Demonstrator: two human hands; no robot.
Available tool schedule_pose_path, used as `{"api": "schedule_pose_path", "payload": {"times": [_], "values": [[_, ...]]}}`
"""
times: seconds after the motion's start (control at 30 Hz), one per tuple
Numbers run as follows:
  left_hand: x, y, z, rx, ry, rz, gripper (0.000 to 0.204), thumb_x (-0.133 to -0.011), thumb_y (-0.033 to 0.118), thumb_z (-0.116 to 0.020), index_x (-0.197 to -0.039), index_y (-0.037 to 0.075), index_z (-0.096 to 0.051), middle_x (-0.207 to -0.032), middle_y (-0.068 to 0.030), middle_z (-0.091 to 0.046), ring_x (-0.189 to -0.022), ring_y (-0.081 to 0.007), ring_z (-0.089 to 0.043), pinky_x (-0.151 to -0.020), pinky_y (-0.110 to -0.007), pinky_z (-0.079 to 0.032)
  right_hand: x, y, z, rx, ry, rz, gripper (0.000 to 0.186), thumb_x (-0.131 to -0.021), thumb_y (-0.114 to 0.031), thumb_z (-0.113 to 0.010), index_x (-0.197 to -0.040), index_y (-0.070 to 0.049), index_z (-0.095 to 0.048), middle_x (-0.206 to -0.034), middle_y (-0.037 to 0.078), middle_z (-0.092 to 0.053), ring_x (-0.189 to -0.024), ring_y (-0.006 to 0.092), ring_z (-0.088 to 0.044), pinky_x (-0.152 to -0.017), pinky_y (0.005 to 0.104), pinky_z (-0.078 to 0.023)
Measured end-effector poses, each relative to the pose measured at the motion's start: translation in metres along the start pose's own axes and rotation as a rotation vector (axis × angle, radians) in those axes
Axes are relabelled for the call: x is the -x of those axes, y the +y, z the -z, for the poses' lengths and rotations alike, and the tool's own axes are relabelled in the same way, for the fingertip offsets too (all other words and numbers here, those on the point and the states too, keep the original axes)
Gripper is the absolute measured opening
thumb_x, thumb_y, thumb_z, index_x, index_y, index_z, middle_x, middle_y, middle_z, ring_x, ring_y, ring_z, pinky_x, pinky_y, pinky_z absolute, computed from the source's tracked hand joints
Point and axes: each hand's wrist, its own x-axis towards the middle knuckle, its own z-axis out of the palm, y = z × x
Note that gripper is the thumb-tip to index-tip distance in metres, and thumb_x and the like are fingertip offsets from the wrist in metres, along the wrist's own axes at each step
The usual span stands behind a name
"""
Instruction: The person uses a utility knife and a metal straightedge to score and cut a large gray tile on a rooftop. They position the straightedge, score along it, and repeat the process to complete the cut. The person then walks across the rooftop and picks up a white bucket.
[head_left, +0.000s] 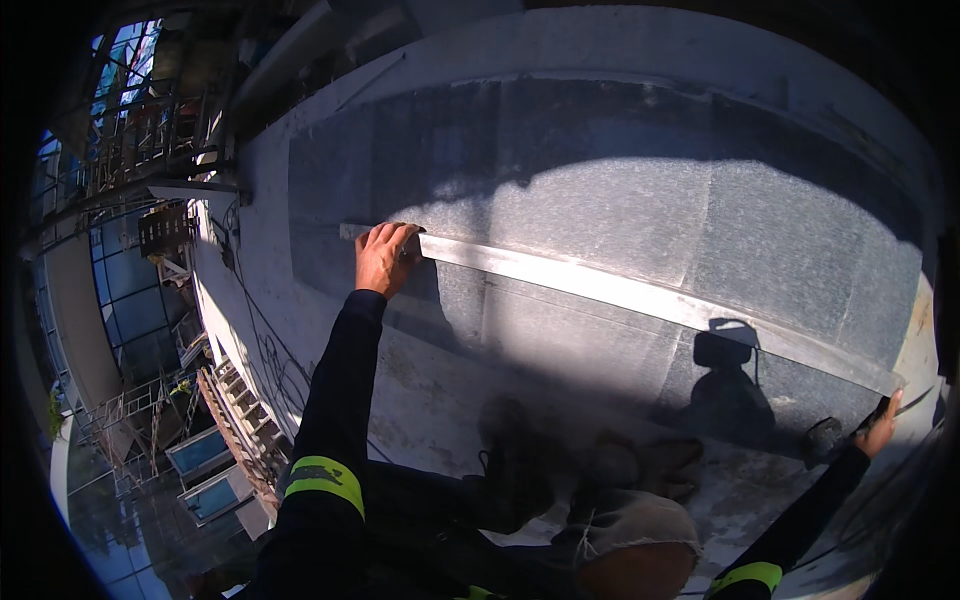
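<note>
A long, straight, pale metal bar [600, 285] lies slantwise over a grey sheet of metal [600, 205], from the upper left down to the right. My left hand [384, 262] grips the bar near its left end, fingers curled over the far edge and thumb on the near side. At the other end, my right hand [878, 428] is closed about the bar's right tip; its fingers are partly in shadow. Something small and dark shows beside those fingers, too unclear to name. Shadow covers the sheet's far side and part of its near edge.
Pale concrete [420, 385] surrounds the sheet. My bent knee [640, 545], in worn trousers, is close below it. Dark cables [265, 340] run along the left, where the slab ends at a drop; a wooden ladder-like frame [240, 430] and scaffolding [150, 130] are beyond.
</note>
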Motion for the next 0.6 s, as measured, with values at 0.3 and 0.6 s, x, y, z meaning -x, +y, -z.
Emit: {"api": "schedule_pose_path", "payload": {"times": [0.3,0.6], "values": [[0.000,-0.001,0.000,-0.027,0.022,-0.079,0.055,-0.080,0.015,-0.082,-0.130,0.020,-0.061,-0.130,-0.0017,-0.063,-0.131,-0.0285,-0.054,-0.111,-0.052,-0.036,0.002,0.000,-0.002,0.018,0.050,-0.005,0.072,-0.105,-0.048,-0.063,-0.152,0.004,-0.049,-0.146,0.013,-0.057,-0.130,0.0243,-0.057,-0.112,0.0378,-0.043],[0.004,-0.006,-0.011,-0.054,0.060,-0.125,0.056,-0.080,0.014,-0.078,-0.133,0.017,-0.058,-0.133,-0.0038,-0.061,-0.132,-0.0302,-0.052,-0.112,-0.053,-0.036,0.009,-0.009,-0.008,0.128,0.091,0.000,0.081,-0.102,-0.056,-0.063,-0.153,0.004,-0.048,-0.148,0.015,-0.056,-0.131,0.0257,-0.055,-0.111,0.0370,-0.042]]}}
